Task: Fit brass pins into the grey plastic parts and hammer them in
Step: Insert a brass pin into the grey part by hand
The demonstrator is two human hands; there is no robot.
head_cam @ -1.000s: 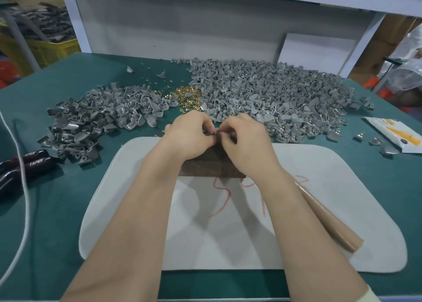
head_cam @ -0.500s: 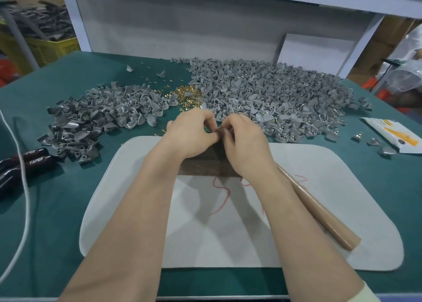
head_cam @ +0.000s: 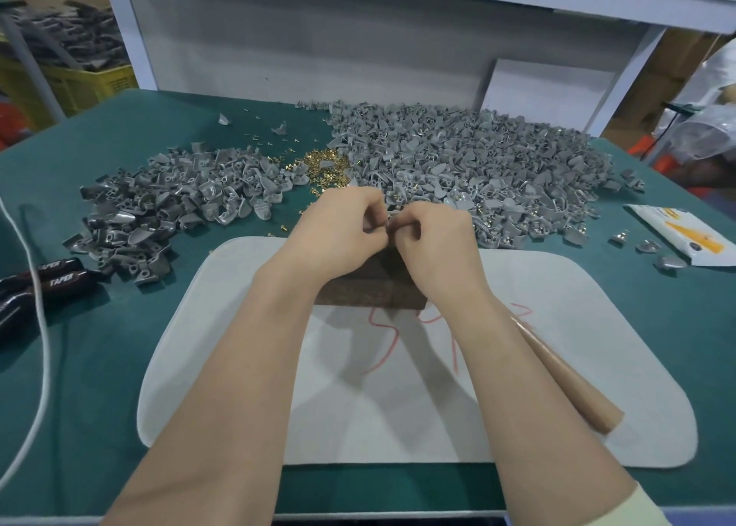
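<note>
My left hand (head_cam: 342, 227) and my right hand (head_cam: 434, 243) meet fingertip to fingertip above a dark brown block (head_cam: 366, 286) on the white mat (head_cam: 557, 326). Both pinch one small grey plastic part (head_cam: 391, 216), mostly hidden by my fingers. No pin shows between them. Loose brass pins (head_cam: 322, 163) lie in a small heap just beyond my hands. A large pile of grey parts (head_cam: 458, 159) spreads behind and to the right, a smaller pile (head_cam: 171, 203) to the left. A wooden hammer handle (head_cam: 569, 382) lies under my right forearm, its head hidden.
Black-handled tools (head_cam: 44, 282) and a white cord (head_cam: 40, 346) lie at the left edge of the green table. A white and yellow packet (head_cam: 685, 235) and a few stray grey parts (head_cam: 645, 247) sit at the right. A grey back panel closes off the far side.
Both hands stay together over the block, fingers shifting slightly. My right forearm has moved a little left, uncovering more of the wooden handle.
</note>
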